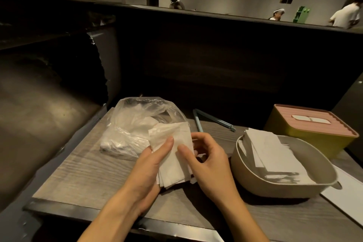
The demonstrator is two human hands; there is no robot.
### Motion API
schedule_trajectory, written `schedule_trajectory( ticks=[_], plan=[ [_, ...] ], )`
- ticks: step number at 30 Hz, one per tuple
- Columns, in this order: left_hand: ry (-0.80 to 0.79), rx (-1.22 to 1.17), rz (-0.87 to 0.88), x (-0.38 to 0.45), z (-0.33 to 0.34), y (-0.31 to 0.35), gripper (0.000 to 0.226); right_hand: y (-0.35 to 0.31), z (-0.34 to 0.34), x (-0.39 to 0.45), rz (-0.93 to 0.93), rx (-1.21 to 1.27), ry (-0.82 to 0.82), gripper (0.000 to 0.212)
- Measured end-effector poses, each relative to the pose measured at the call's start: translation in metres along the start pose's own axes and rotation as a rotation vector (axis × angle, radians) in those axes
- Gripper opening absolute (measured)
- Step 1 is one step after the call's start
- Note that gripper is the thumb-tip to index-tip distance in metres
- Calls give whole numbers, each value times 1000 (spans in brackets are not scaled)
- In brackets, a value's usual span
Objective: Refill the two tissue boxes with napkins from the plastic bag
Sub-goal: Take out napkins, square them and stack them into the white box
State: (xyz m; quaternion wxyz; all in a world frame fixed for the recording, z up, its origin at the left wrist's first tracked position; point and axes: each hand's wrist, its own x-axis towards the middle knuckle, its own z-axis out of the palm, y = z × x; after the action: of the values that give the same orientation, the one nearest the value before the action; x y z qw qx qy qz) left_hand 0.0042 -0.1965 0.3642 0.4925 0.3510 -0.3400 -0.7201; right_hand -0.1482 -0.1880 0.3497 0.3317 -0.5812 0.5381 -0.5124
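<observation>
On the wood-grain table, left hand and right hand grip thin square napkins

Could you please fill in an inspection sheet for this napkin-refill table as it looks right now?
Surface: grey wood-grain table with a metal front edge.
Job's things: plastic bag lies open, with napkins inside; beige box is open, with napkins leaning in it; yellow box behind it has its pink lid on.
Clutter: blue tongs near the table's far edge; white sheet at the right edge.
Hands: left hand and right hand together grip a stack of napkins in front of the bag.
Cables: nothing seen.
Surroundings: dark booth seating; people in white beyond the partition; pictures on the wall.
</observation>
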Motion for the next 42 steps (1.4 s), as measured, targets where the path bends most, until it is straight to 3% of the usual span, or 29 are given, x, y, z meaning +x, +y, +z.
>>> schedule_trajectory(
  ticks=[3,5,9,11,14,16,19,22,29,32,38,42],
  plan=[
    [-32,-69,-16,-2,0,2,42,-1,-3,-6,67,7,-134,47],
    [-51,-73,-5,-4,0,2,43,-4,-7,-8,61,37,-175,43],
    [-71,-18,114,-5,-9,5,29,-9,-19,-16,17,223,-39,29],
    [-82,95,196,-5,-17,6,28,-7,-24,-21,-1,225,-10,31],
    [41,369,293,-5,-24,-1,31,-2,-23,-26,26,196,-15,36],
    [111,552,322,-4,-25,-7,49,2,-19,-24,48,156,-37,40],
    [97,722,361,-1,-25,-15,72,5,-18,-24,56,70,-73,56],
    [62,734,370,-1,-23,-18,85,2,-18,-24,31,9,-135,70],
    [-14,783,448,2,-19,-23,83,3,-17,-22,-4,13,-87,84],
    [-47,829,461,1,-16,-23,87,2,-17,-24,-12,23,-83,84],
    [33,771,422,3,-23,-24,80,6,-19,-23,35,25,-39,84],
    [33,787,376,1,-19,-24,85,2,-18,-23,45,-10,-93,83]
  ],
)
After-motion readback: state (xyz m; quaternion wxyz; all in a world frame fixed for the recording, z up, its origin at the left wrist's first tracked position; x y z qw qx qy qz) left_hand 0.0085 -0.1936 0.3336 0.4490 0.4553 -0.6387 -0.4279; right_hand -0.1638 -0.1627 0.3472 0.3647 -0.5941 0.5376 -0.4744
